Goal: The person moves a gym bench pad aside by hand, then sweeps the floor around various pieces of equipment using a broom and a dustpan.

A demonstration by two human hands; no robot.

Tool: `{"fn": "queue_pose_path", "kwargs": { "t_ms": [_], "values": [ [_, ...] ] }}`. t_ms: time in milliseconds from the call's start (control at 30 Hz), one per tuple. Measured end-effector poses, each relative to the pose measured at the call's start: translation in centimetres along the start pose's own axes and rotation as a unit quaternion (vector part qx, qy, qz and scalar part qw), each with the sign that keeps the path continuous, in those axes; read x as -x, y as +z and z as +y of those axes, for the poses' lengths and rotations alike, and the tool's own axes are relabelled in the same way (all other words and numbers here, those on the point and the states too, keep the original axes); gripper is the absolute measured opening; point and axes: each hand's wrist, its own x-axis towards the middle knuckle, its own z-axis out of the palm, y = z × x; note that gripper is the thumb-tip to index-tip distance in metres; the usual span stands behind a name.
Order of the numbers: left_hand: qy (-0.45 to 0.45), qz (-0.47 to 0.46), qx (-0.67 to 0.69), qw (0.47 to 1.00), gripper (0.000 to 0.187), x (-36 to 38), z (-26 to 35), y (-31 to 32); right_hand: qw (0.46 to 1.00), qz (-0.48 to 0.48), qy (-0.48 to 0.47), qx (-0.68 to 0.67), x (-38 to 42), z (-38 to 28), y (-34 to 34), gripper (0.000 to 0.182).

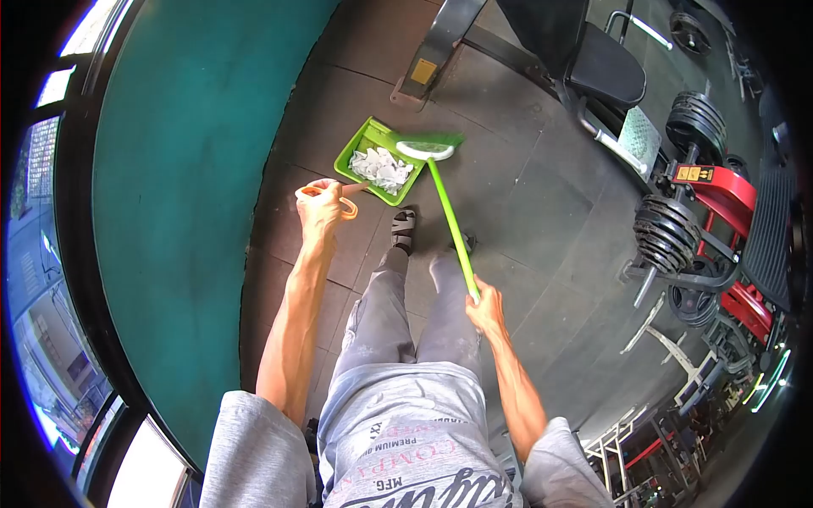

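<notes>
My right hand (pixel 485 306) is wrapped round the top end of a bright green broom handle. Its white head and blurred green bristles make up the broom (pixel 426 151), which is at the right edge of a green dustpan (pixel 352 146). Crumpled white paper scraps (pixel 381 171) lie in the pan. At the near left of the pan, my left hand (pixel 319 206) is closed round a brownish-orange handle with a loop, which runs to the dustpan's near edge. Part of that handle is hidden by my fingers.
Dark floor tiles (pixel 525 203) surround my feet. To the left runs a teal wall (pixel 195 169) below windows. A gym machine's metal foot (pixel 417 85) stands beyond the dustpan. On the right are a padded seat (pixel 605 72), weight plates (pixel 666 233) and a red machine frame (pixel 720 190).
</notes>
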Motion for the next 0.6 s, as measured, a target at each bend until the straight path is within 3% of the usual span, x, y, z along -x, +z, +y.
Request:
{"fn": "queue_pose_path", "kwargs": {
  "t_ms": [100,167,200,233,300,367,433,467,500,600],
  "values": [
    [0.004,-0.029,-0.01,1.0,0.011,0.2,0.8,-0.5,0.985,-0.06,0.149,-0.06,4.4,-4.4,-4.6,0.054],
    [0.012,-0.037,-0.016,0.999,0.011,0.1,0.7,-0.6,0.959,-0.013,0.224,-0.171,6.4,-3.7,-5.9,0.051],
    [-0.004,-0.028,0.003,1.0,0.012,0.1,0.6,-0.5,0.952,-0.026,0.248,-0.176,6.6,-3.1,-6.9,0.051],
    [-0.02,-0.025,-0.012,0.999,0.013,0.0,0.6,-0.4,0.956,0.039,0.224,-0.185,6.3,-1.5,-6.7,0.049],
    [0.007,-0.029,-0.007,1.0,0.013,0.8,1.7,-0.1,0.932,0.075,0.279,-0.22,3.1,-1.4,-7.9,0.053],
    [0.044,-0.095,0.017,0.994,0.016,1.0,1.8,0.0,0.905,0.125,0.287,-0.289,-2.0,2.0,-6.3,0.051],
    [0.043,-0.076,0.043,0.995,0.014,-0.1,-0.2,0.2,0.847,0.071,0.358,-0.387,-6.6,-0.5,-8.5,0.019],
    [0.038,-0.067,0.041,0.996,0.013,0.4,0.4,0.5,0.858,0.077,0.367,-0.352,-7.9,-1.5,-8.3,0.012],
    [0.032,-0.054,0.036,0.997,0.012,0.8,1.0,0.5,0.892,0.115,0.282,-0.335,-8.5,1.6,-4.3,0.012],
    [-0.008,-0.052,-0.005,0.999,0.009,0.7,1.4,0.2,0.931,0.091,0.23,-0.269,-4.5,1.6,3.7,0.01]
  ]
}}
